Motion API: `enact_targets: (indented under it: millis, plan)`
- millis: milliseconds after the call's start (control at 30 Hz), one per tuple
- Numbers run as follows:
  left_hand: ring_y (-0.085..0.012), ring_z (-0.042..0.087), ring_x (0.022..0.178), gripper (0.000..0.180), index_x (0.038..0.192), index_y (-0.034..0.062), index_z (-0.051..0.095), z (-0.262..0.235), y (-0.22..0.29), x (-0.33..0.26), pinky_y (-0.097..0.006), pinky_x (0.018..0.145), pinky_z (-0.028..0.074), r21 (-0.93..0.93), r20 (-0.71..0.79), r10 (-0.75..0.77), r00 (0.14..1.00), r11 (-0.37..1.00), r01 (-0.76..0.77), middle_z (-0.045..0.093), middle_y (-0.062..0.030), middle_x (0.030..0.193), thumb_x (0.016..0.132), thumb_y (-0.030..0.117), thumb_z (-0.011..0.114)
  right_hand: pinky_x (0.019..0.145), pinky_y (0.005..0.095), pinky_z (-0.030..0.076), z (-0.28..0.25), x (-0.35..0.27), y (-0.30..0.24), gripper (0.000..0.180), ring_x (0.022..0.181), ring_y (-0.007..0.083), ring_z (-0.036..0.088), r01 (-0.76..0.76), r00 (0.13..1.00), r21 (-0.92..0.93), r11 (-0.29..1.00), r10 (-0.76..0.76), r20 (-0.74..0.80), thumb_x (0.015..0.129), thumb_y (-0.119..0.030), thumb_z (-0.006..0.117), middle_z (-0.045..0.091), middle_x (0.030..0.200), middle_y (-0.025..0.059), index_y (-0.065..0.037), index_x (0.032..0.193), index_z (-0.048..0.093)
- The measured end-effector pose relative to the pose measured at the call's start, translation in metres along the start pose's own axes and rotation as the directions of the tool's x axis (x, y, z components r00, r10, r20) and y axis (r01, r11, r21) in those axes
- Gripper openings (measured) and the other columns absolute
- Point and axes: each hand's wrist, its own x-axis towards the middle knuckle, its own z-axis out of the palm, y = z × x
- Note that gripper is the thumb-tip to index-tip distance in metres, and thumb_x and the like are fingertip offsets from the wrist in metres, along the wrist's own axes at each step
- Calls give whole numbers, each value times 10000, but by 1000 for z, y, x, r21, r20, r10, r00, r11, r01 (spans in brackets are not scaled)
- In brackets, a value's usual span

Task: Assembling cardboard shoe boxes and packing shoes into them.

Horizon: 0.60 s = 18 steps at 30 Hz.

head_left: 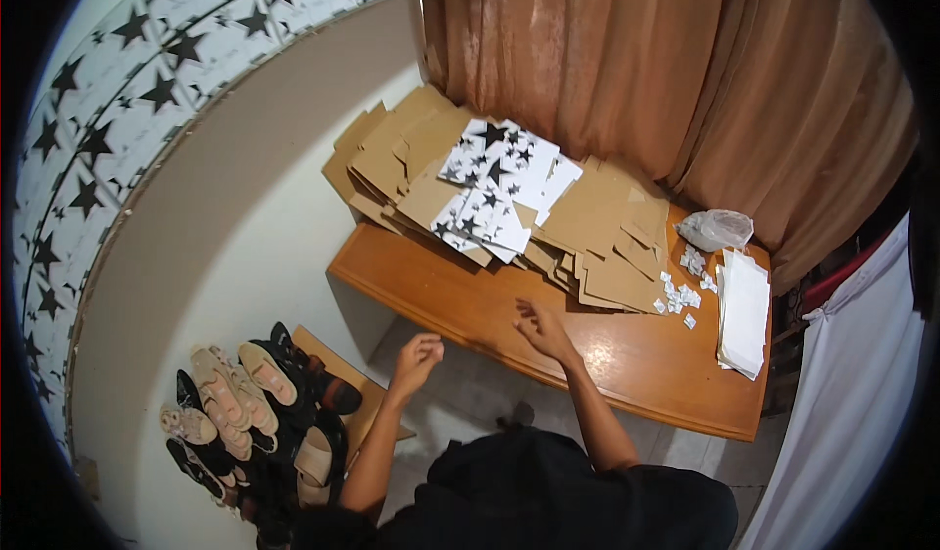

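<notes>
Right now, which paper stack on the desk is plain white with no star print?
The white stack at the desk's right end; the sheets atop the cardboard pile carry black stars.

The desk (pixel 627 354) is glossy, smooth varnished wood. Matt brown cardboard sheets (pixel 607 227) lie on it, with star-printed paper sheets (pixel 490 183), a white paper stack (pixel 744 310) and a crinkled clear plastic bag (pixel 715 228). The curtain (pixel 627 61) is soft brown cloth.

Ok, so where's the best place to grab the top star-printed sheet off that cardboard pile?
Probably by the near corner of the star-printed sheet, coming from the table's front edge where the right hand is. That corner overhangs the brown cardboard pile, so fingers could slip under it and pinch.
</notes>
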Motion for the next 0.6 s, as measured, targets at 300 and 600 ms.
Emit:
enact_targets:
  millis: [300, 600]
  plan:
    - [-181, 671, 968, 318, 1206, 13, 623, 56, 22, 157, -319, 858, 527, 61, -84, 94, 992, 994, -89, 702, -92, 1054, 942, 174, 700, 854, 408, 546, -39, 97, 79, 484, 1076, 322, 647, 46, 997, -103, 994, -52, -57, 939, -228, 677, 641, 1267, 207, 12, 1337, 539]
    - [-243, 623, 1130, 509, 1353, -5, 523, 59, 14, 315, -350, 932, 511, 151, -176, 125, 976, 984, -99, 583, -180, 1328, 909, 144, 724, 794, 396, 581, -38, 192, 105, 464, 896, 307, 723, -207, 964, -138, 969, 178, -200, 912, -195, 703, 668, 1167, 240, 38, 1290, 565]
